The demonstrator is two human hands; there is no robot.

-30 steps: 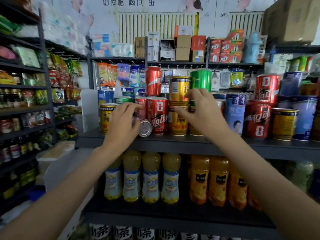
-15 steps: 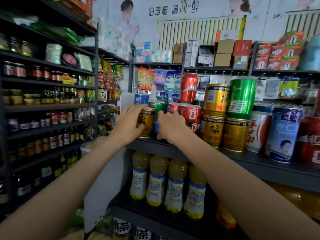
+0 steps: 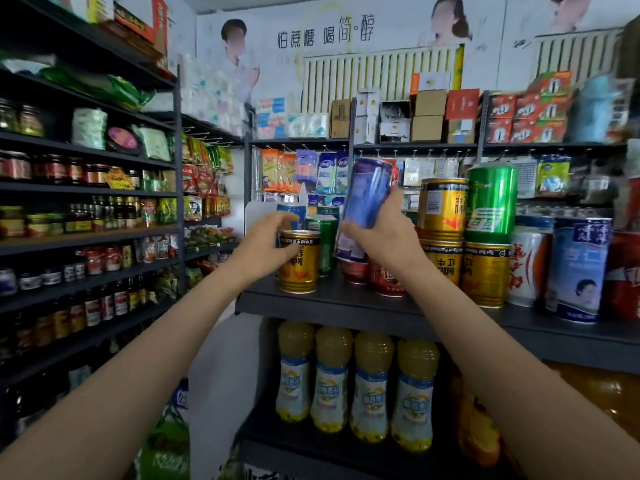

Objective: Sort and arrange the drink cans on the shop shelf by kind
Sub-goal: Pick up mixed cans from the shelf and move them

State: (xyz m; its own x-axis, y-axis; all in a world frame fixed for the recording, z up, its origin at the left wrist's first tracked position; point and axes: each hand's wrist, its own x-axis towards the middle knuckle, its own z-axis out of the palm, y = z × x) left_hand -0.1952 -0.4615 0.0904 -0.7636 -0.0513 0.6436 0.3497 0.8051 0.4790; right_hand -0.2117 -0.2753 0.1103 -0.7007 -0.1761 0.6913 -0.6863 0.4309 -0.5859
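My right hand grips a tall blue can and holds it tilted above the red cans on the dark shelf. My left hand curls round the rim of a gold can standing at the shelf's left end. Behind it stand a green can and a blue can. To the right, gold cans are stacked two high, with a tall green can on top of another gold can.
White and blue cans and red cans fill the shelf's right end. Yellow juice bottles stand on the shelf below. A rack of jars and bottles runs along the left. Boxes line the top shelf.
My right hand has taken the blue can from the shelf's left part and lifted it up, tilted. My left hand stays at the gold can. The view has come closer.
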